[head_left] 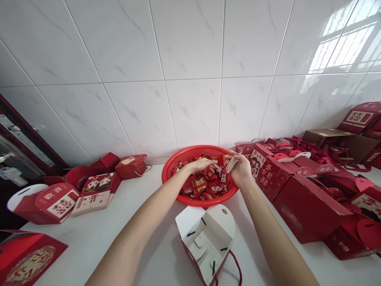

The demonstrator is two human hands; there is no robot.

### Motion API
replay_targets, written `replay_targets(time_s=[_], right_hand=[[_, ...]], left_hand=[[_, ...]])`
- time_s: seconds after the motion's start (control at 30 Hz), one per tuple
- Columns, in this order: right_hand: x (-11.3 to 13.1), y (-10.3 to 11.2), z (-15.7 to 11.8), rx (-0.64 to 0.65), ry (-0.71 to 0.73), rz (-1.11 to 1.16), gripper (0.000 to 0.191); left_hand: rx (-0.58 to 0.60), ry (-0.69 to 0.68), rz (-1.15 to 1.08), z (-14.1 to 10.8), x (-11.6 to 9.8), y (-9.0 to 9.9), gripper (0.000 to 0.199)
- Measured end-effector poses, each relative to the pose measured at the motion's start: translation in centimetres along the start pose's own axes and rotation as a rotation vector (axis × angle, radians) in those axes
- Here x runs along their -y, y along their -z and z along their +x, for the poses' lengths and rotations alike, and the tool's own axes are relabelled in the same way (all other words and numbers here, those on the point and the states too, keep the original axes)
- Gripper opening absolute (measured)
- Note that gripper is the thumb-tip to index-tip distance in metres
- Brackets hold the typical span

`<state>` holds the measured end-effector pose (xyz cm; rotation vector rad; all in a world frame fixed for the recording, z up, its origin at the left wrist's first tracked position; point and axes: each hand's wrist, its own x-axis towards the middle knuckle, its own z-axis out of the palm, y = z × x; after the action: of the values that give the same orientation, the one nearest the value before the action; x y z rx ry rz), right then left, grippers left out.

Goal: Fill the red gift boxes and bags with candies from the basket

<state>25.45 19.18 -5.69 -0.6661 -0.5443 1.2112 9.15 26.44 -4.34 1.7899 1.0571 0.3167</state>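
My left hand point(202, 165) is over the red plastic basket point(169, 188), its fingers stretched out and slightly apart, touching the wrapped candies point(200, 184) inside. Pinched between the thumb and fingers of my right hand point(240, 169) is a small, pale, printed candy packet point(233, 162), held at the basket's right rim. Nearest to me stands an open gift box point(208, 242), white inside and red outside, with black cord ends showing in its walls and a red cord handle point(236, 264) hanging on its right. No candy shows in it.
Red gift boxes point(59, 202) stand at the left, one point(32, 258) close to the front. Many more red boxes point(306, 202) crowd the right side, with red ribbons point(300, 145) and a brown cardboard box point(330, 137) behind. A tiled wall point(193, 111) rises behind the white tabletop point(143, 190).
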Motion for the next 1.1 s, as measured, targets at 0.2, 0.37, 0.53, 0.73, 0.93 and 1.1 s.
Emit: replay_targets(time_s=[0.2,0.37,0.53,0.73,0.93,1.1], right_hand=[[-0.1,0.2,0.2,0.050,-0.008,0.000,0.021],[-0.1,0.4,0.3,0.100,-0.002,-0.044,0.022],[0.1,0.2,0.1,0.072,-0.029,-0.015,0.026],[0.3,-0.4,-0.2,0.043,-0.022,-0.054,0.022],[-0.6,-0.8,-0.8,0.099,0.043,-0.318,0.021],[-0.8,-1.3,-1.5,0.136,0.034,-0.514,0.013]], left_hand=[[0.154,-0.062,0.207,0.1,0.6,-1.9,0.032],[0.142,-0.107,0.317,0.2,0.9,-3.2,0.035],[0.052,-0.167,0.212,0.1,0.6,-1.7,0.030],[-0.198,-0.286,-0.043,0.0,-0.1,0.0,0.027],[-0.304,-0.272,-0.226,-0.3,-0.4,-0.5,0.026],[-0.126,-0.194,-0.372,-1.3,-1.3,-0.9,0.039]])
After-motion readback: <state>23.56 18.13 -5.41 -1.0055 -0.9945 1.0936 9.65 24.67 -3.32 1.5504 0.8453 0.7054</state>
